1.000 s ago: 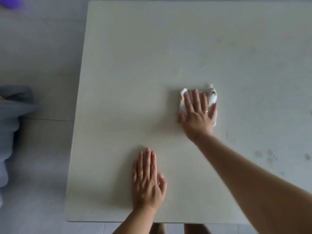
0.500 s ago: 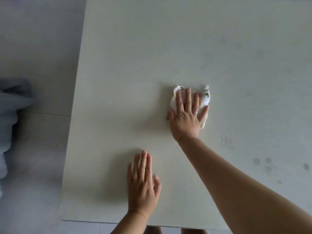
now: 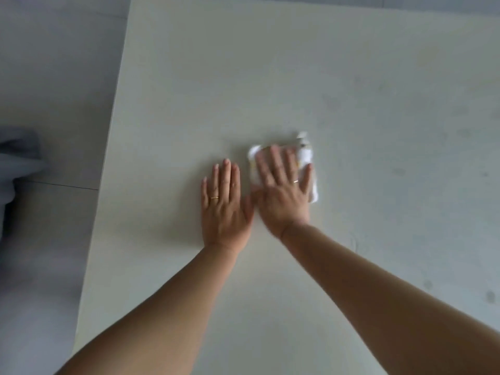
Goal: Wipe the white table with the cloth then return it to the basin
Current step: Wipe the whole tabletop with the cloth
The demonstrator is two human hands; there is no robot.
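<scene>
A white table (image 3: 270, 77) fills most of the head view. On it lies a small white cloth (image 3: 307, 158) with yellow marks, folded into a pad. My right hand (image 3: 282, 193) presses flat on the cloth, fingers spread, and looks blurred by motion. Only the cloth's far and right edges show around the fingers. My left hand (image 3: 223, 204) lies flat on the bare table right beside the right hand, palm down, holding nothing. The two thumbs nearly touch. No basin is in view.
The table's left edge (image 3: 108, 158) runs down the view, with grey tiled floor (image 3: 54, 77) beyond it. A grey blurred object (image 3: 16, 158) sits at the far left. Faint damp spots (image 3: 489, 296) mark the table at the lower right.
My right hand has slid the cloth left and toward me. My left hand now sits much further onto the table, close beside the right hand. The camera has shifted forward.
</scene>
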